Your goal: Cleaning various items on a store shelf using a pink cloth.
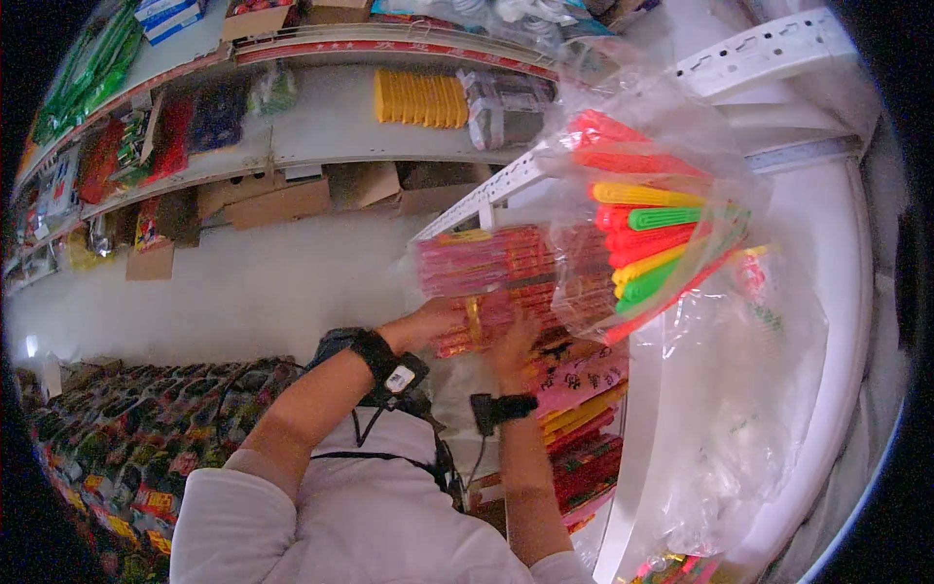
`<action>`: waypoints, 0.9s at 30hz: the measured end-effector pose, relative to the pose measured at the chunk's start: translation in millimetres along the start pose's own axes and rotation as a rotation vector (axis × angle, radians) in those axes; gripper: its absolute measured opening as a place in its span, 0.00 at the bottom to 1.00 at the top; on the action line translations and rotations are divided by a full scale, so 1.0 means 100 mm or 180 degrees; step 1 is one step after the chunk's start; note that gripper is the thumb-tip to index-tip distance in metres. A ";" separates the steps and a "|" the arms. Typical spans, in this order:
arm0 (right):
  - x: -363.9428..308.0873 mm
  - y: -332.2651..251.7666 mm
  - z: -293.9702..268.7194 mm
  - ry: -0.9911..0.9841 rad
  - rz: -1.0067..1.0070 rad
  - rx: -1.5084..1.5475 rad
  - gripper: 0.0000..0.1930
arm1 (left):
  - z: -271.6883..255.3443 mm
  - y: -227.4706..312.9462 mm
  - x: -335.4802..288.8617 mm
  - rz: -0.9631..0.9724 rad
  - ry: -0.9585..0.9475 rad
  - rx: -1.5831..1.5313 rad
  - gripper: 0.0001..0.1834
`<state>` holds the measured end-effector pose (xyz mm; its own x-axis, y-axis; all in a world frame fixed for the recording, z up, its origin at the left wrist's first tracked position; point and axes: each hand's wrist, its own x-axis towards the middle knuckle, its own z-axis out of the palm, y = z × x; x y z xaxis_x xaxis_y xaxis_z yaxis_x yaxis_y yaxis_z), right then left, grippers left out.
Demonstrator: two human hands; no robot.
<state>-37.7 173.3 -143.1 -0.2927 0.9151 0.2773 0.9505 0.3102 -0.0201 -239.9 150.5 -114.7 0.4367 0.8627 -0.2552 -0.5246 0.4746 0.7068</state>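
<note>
My left hand [435, 326] reaches to a small bundle of red-and-gold paper packets [475, 329] and seems closed on its left side. My right hand [514, 348] is at the bundle's right side, its fingers smeared by motion, so its grip does not show clearly. Just beyond both hands, pink and red packets [477, 265] lie in stacked rows on a shelf. Below my right hand are pink printed sheets [581, 375] with dark marks. Each wrist wears a black strap, and the left one carries a small white device [399, 378].
A clear plastic bag [671, 214] of red, yellow and green plastic strips hangs at the right, near the white perforated shelf bracket [769, 56]. Long shelves [321, 146] with goods and cardboard boxes run along the far side. Many dark patterned items [146, 419] are piled at the left.
</note>
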 end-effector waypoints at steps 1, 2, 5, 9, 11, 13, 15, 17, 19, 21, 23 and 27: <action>0.12 0.22 -0.03 -0.0111 0.0209 -0.0033 0.22 | 0.08 0.12 -0.06 -0.0065 0.0060 0.0045 0.12; 0.24 0.38 -0.05 -0.0208 0.0448 -0.0094 0.22 | 0.13 0.20 -0.09 -0.0140 0.0077 0.0096 0.12; 0.46 0.90 -0.14 -0.0653 0.1189 0.0447 0.22 | 0.02 0.28 -0.15 -0.0112 -0.0220 0.0339 0.12; 0.44 1.29 -0.22 -0.1182 0.1888 0.1611 0.21 | 0.00 0.28 -0.06 -0.1087 0.0065 -0.0139 0.12; 0.38 1.11 -0.17 -0.1076 0.1749 0.2013 0.21 | -0.11 0.13 0.04 -0.1258 0.0045 -0.0282 0.11; 0.25 0.79 -0.08 -0.0771 0.1426 0.2247 0.21 | -0.13 0.07 0.05 -0.1154 0.0004 -0.0289 0.10; 0.11 0.43 -0.05 -0.0584 0.1200 0.2405 0.21 | 0.04 0.29 -0.02 -0.1090 0.0123 0.0406 0.10; 0.04 0.16 -0.13 -0.0520 0.1180 0.2494 0.21 | -0.21 0.09 -0.02 -0.0253 -0.0248 0.1583 0.11; -0.09 -0.05 -0.37 -0.1728 0.2224 0.3606 0.19 | -0.23 0.02 0.02 -0.0186 -0.0412 0.1626 0.13; -0.19 -0.24 -0.88 -0.1110 0.2326 0.4407 0.19 | -0.10 0.09 0.02 -0.0612 -0.0224 0.0965 0.13; -0.62 -0.16 -1.12 -0.0389 0.2022 0.4335 0.18 | 0.11 0.18 -0.06 -0.1060 -0.0022 0.0304 0.13; -0.91 0.14 -1.84 0.0668 0.3927 0.5377 0.17 | 0.40 0.32 -0.19 -0.0825 0.0257 -0.0224 0.15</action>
<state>21.2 46.3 8.3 0.3940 0.7818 -0.4832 -0.4362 -0.3037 -0.8471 -235.8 141.9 -60.9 0.5048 0.7208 -0.4751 -0.4538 0.6897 0.5643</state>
